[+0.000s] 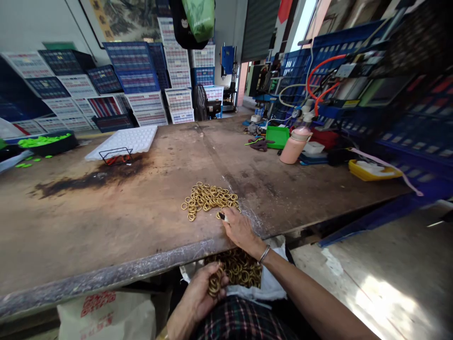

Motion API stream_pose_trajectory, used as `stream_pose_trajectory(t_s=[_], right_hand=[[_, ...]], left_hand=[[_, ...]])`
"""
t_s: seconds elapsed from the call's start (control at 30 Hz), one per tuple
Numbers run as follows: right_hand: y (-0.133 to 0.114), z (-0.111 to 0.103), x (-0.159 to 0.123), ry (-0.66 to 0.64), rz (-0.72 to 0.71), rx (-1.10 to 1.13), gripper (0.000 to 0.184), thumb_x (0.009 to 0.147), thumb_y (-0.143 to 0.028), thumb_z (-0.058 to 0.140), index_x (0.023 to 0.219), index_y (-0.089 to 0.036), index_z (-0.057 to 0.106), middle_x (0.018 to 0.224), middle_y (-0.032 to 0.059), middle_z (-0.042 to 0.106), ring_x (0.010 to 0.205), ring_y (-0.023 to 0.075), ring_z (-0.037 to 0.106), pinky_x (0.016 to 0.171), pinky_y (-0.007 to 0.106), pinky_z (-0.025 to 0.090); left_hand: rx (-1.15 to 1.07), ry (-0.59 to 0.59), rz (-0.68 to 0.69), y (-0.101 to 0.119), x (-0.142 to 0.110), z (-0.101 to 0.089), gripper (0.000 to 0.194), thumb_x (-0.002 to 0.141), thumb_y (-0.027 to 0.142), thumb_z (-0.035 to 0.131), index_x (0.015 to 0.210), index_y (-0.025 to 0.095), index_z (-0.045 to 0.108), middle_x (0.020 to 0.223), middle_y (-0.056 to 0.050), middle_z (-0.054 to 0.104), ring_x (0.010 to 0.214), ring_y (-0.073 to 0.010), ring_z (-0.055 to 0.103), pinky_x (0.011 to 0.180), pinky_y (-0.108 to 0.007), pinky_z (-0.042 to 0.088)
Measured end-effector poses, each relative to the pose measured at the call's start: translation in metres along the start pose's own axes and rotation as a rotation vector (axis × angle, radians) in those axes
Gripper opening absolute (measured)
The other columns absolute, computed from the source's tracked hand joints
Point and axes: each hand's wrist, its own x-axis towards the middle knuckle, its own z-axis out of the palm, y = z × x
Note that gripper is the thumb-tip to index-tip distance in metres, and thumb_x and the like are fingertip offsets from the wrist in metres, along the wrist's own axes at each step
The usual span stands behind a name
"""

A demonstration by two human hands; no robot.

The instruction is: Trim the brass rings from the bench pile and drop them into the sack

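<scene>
Cupping a cluster of small gold-coloured metal rings (214,284), the left hand (199,292) is held palm up just off the near edge of the worn brown surface (159,174), its fingers half curled around the load. Over on the surface, the right hand (241,230) is placed palm down at the near right edge of a loose pile of matching rings (209,196). Its fingers are bent, something small and black is worn or held at the fingertips, and whether any ring is gripped there cannot be told. A silver-coloured metal bangle (264,254) is worn on that wrist.

Below, between the forearms, an open white woven sack (279,279) is seen, and more rings are piled inside, with a dark plaid garment (244,322) just in front.

Outward now: to the left, a white moulded plastic tray (123,140) is set behind a black wire rack (116,156), near a dark stain; farther left, bright green pieces (44,140) are heaped in a black tray. To the right, a pink bottle (296,145) is stood upright beside a shallow green plastic tray (278,137). Along the wall, blue and white plastic crates (132,66) are stacked high.
</scene>
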Motion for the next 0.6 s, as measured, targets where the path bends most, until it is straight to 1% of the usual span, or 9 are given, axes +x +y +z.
stream_pose_trajectory(t_s=[0.07, 0.13, 0.23, 0.3, 0.43, 0.5, 0.6], right_hand=[[0.004, 0.0, 0.005, -0.015, 0.008, -0.08, 0.027, 0.082, -0.022, 0.046, 0.108, -0.023, 0.046, 0.103, 0.0051, 0.052, 0.084, 0.0174, 0.056, 0.066, 0.026, 0.037], [0.005, 0.002, 0.009, -0.045, 0.008, -0.147, 0.027, 0.082, -0.025, 0.045, 0.109, -0.024, 0.045, 0.104, 0.006, 0.051, 0.081, 0.0178, 0.056, 0.064, 0.026, 0.038], [0.002, 0.005, 0.013, -0.094, 0.021, -0.198, 0.024, 0.085, -0.027, 0.041, 0.108, -0.022, 0.046, 0.104, 0.0081, 0.049, 0.079, 0.0172, 0.057, 0.063, 0.026, 0.038], [0.001, 0.007, 0.015, -0.103, 0.037, -0.202, 0.023, 0.087, -0.027, 0.039, 0.107, -0.022, 0.047, 0.104, 0.0085, 0.049, 0.079, 0.0169, 0.058, 0.063, 0.026, 0.039], [0.002, 0.008, 0.017, -0.084, 0.056, -0.158, 0.021, 0.086, -0.028, 0.04, 0.105, -0.022, 0.046, 0.105, 0.0073, 0.048, 0.081, 0.0174, 0.057, 0.064, 0.027, 0.038], [0.003, 0.007, 0.017, -0.069, 0.066, -0.122, 0.021, 0.085, -0.029, 0.043, 0.104, -0.022, 0.044, 0.106, 0.0067, 0.048, 0.083, 0.0176, 0.056, 0.064, 0.027, 0.037], [0.003, 0.006, 0.018, -0.05, 0.072, -0.068, 0.021, 0.083, -0.028, 0.045, 0.103, -0.021, 0.044, 0.106, 0.0062, 0.05, 0.086, 0.0178, 0.055, 0.064, 0.026, 0.036]], left_hand=[[-0.07, 0.078, 0.001, -0.002, 0.007, 0.002, 0.01, 0.073, 0.019, 0.058, 0.076, 0.015, 0.049, 0.059, -0.001, 0.056, 0.057, -0.016, 0.061, 0.047, -0.023, 0.044], [-0.126, 0.102, 0.017, -0.002, 0.012, 0.005, 0.01, 0.073, 0.016, 0.057, 0.076, 0.016, 0.047, 0.063, -0.003, 0.058, 0.061, -0.0182, 0.062, 0.055, -0.028, 0.048], [-0.141, 0.061, 0.035, -0.005, 0.016, 0.007, 0.011, 0.073, 0.015, 0.056, 0.081, 0.016, 0.047, 0.072, -0.006, 0.059, 0.064, -0.0195, 0.063, 0.063, -0.034, 0.05], [-0.124, 0.036, 0.056, -0.007, 0.016, 0.006, 0.012, 0.073, 0.018, 0.056, 0.08, 0.016, 0.047, 0.074, -0.006, 0.058, 0.066, -0.0197, 0.062, 0.067, -0.036, 0.049], [-0.099, 0.046, 0.127, -0.01, 0.011, 0.004, 0.016, 0.072, 0.018, 0.059, 0.078, 0.017, 0.045, 0.072, -0.002, 0.052, 0.065, -0.0176, 0.06, 0.067, -0.036, 0.049], [-0.067, 0.048, 0.143, -0.01, 0.007, 0.005, 0.019, 0.071, 0.016, 0.06, 0.084, 0.017, 0.046, 0.079, -0.003, 0.053, 0.067, -0.0169, 0.059, 0.065, -0.035, 0.049], [0.025, 0.038, 0.121, -0.01, 0.002, 0.009, 0.026, 0.072, 0.017, 0.059, 0.095, 0.016, 0.048, 0.093, -0.008, 0.053, 0.077, -0.0192, 0.058, 0.064, -0.033, 0.048]])
